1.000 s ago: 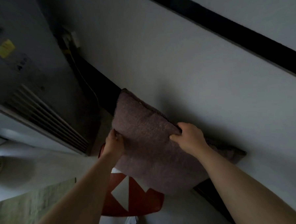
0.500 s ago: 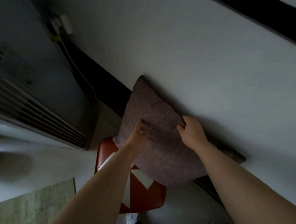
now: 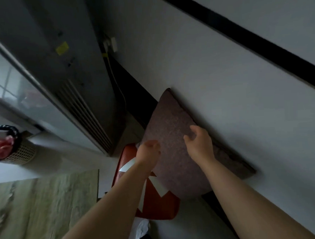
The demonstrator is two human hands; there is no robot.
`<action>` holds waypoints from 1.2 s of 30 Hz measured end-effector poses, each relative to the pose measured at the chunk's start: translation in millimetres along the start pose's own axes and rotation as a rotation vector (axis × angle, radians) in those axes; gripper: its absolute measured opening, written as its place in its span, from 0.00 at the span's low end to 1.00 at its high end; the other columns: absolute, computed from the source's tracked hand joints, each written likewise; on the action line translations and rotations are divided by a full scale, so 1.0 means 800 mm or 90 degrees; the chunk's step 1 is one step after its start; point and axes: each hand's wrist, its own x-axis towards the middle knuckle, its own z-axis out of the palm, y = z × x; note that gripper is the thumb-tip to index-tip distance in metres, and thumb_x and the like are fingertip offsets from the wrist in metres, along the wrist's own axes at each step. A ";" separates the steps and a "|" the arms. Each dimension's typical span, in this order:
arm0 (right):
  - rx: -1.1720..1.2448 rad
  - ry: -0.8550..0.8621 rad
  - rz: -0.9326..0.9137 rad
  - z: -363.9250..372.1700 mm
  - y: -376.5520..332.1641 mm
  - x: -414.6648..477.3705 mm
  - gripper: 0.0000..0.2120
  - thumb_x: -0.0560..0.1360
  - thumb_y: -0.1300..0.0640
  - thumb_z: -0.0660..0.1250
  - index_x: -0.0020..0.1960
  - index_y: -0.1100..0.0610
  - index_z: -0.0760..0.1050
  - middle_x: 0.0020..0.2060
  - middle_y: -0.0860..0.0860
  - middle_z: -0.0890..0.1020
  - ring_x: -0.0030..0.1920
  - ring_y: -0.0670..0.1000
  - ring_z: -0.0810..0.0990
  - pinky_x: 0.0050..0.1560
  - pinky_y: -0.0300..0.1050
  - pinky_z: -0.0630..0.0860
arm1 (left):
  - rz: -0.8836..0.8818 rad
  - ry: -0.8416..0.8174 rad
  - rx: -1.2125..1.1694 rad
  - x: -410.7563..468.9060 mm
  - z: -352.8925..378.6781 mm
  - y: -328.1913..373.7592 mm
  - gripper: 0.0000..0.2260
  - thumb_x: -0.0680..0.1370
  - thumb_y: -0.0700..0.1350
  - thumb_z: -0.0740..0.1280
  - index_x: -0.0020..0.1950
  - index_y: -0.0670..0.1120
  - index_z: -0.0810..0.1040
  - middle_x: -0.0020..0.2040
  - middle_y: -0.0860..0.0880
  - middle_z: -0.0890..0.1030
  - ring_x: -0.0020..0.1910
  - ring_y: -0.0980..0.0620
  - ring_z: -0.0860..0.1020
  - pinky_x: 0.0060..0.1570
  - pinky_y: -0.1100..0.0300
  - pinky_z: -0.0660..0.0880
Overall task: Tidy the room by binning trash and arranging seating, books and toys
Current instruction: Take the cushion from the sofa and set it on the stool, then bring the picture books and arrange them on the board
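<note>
Two bare arms of ours reach forward in this tilted view, toward a pale wall [image 3: 214, 65] crossed by a dark band [image 3: 240, 36]. Left of it stands a tall grey air conditioner [image 3: 65, 73] with slatted vents low on its front and a yellow sticker higher up. A greenish rug [image 3: 41, 213] covers the floor at lower left. Leaning against the wall is a brown cushion [image 3: 171, 129], its lower edge resting on a red and white cushion [image 3: 157, 205] that lies flat on the floor beside the rug. Our right hand [image 3: 198, 144] is on the brown cushion's face near its upper edge, fingers loosely spread and curled, not closed around anything. Our left hand [image 3: 148, 152] sits at the cushion's left edge; it is blurred, and we cannot tell whether its grip is wide or narrow or whether it holds the fabric. Far left, a pale perforated bin [image 3: 18, 154] with a dark liner holds something pink. Near the corner behind the air conditioner, a white wall socket [image 3: 110, 44] has a cable running down from it.
</note>
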 end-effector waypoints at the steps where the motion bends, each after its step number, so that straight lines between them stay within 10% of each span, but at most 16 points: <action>1: 0.022 -0.020 -0.001 0.000 -0.003 -0.012 0.23 0.77 0.57 0.65 0.71 0.60 0.69 0.68 0.56 0.73 0.67 0.54 0.73 0.63 0.40 0.67 | 0.011 0.016 -0.032 -0.014 -0.003 -0.002 0.14 0.81 0.42 0.60 0.65 0.43 0.75 0.57 0.44 0.81 0.56 0.43 0.80 0.53 0.50 0.76; 11: 0.177 -0.258 -0.030 -0.008 -0.050 -0.194 0.21 0.79 0.57 0.64 0.71 0.59 0.68 0.58 0.51 0.77 0.54 0.46 0.74 0.56 0.40 0.71 | 0.047 0.204 -0.338 -0.221 -0.067 -0.087 0.09 0.81 0.40 0.61 0.58 0.43 0.77 0.49 0.45 0.81 0.46 0.49 0.79 0.31 0.60 0.74; 26: 0.199 -0.580 -0.197 0.119 -0.173 -0.520 0.12 0.76 0.59 0.68 0.58 0.62 0.77 0.51 0.57 0.82 0.54 0.56 0.81 0.60 0.54 0.77 | 0.094 0.547 -0.623 -0.518 -0.240 -0.309 0.08 0.82 0.41 0.59 0.57 0.43 0.76 0.49 0.46 0.81 0.45 0.48 0.78 0.43 0.56 0.71; 36: 0.164 -0.781 -0.253 0.249 -0.227 -0.850 0.14 0.76 0.62 0.68 0.61 0.64 0.77 0.51 0.58 0.82 0.54 0.54 0.79 0.43 0.38 0.72 | 0.105 0.748 -0.714 -0.733 -0.392 -0.520 0.08 0.82 0.43 0.59 0.55 0.43 0.76 0.48 0.46 0.80 0.45 0.49 0.77 0.44 0.56 0.72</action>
